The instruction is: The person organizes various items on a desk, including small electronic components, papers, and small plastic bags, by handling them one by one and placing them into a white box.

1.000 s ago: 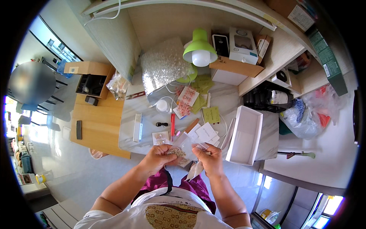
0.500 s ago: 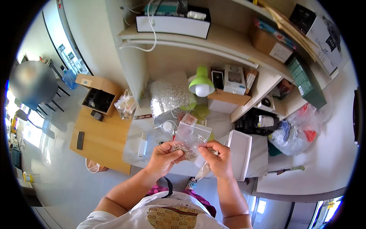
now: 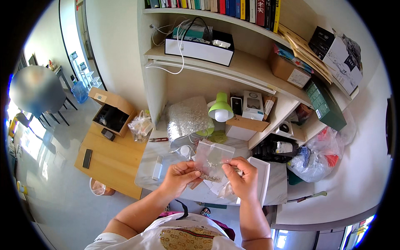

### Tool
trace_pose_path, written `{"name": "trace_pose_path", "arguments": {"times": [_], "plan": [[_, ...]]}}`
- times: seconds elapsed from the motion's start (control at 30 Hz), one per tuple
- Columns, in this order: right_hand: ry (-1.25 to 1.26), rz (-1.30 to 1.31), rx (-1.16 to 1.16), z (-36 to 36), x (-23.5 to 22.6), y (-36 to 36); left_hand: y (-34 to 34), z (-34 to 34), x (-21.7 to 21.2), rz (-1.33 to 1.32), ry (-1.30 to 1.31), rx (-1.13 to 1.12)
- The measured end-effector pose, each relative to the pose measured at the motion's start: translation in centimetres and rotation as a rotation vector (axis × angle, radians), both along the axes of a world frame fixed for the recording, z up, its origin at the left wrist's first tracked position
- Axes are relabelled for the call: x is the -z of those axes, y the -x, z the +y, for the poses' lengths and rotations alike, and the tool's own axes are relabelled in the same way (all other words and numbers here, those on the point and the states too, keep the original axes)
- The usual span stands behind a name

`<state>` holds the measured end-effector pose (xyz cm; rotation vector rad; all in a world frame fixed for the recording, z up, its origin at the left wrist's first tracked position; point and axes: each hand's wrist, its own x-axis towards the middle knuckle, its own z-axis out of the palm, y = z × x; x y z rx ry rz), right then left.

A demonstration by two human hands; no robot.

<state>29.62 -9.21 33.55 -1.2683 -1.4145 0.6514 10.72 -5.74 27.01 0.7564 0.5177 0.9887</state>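
A clear zip bag (image 3: 211, 157) is held up between my two hands above the marble-patterned desk (image 3: 146, 168). Small greyish bits gather along its bottom edge; they are too small to name. My left hand (image 3: 180, 177) pinches the bag's lower left side between thumb and fingers. At its right side, my right hand (image 3: 242, 178) grips it with the thumb on top. Some whitish, crumpled material (image 3: 227, 189) hangs beneath the right hand's fingers, its kind unclear. Just beyond the right hand lies a white open box or lid (image 3: 261, 181), partly covered by that hand.
A green lamp (image 3: 221, 109) stands at the back of the desk, beside bubble wrap (image 3: 187, 116). A white cable with a round white piece (image 3: 185, 151) lies nearby. At left, an open cardboard box (image 3: 112, 113) sits on a wooden table (image 3: 112, 160). Shelves (image 3: 250, 68) rise behind.
The view has shifted, showing more of the upper shelves. The bag now hangs flatter between my hands, and its bits have spread from a clump into a thin line at the bottom.
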Motion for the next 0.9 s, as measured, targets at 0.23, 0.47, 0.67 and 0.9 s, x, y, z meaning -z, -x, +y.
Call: {"name": "trace_pose_path", "arguments": {"times": [0.23, 0.47, 0.67, 0.9], "plan": [[0.019, -0.034, 0.028, 0.2, 0.7, -0.5, -0.3, 0.3, 0.8, 0.015, -0.036, 0.028], [0.087, 0.038, 0.035, 0.4, 0.9, -0.7, -0.9, 0.5, 0.6, 0.061, 0.005, 0.031], [0.372, 0.12, 0.008, 0.6, 2.5, -1.4, -1.1, 0.5, 0.5, 0.105, 0.11, 0.062], [0.458, 0.315, -0.037, 0.8, 3.9, -1.2, -1.2, 0.6, 0.7, 0.113, 0.246, 0.069]]}}
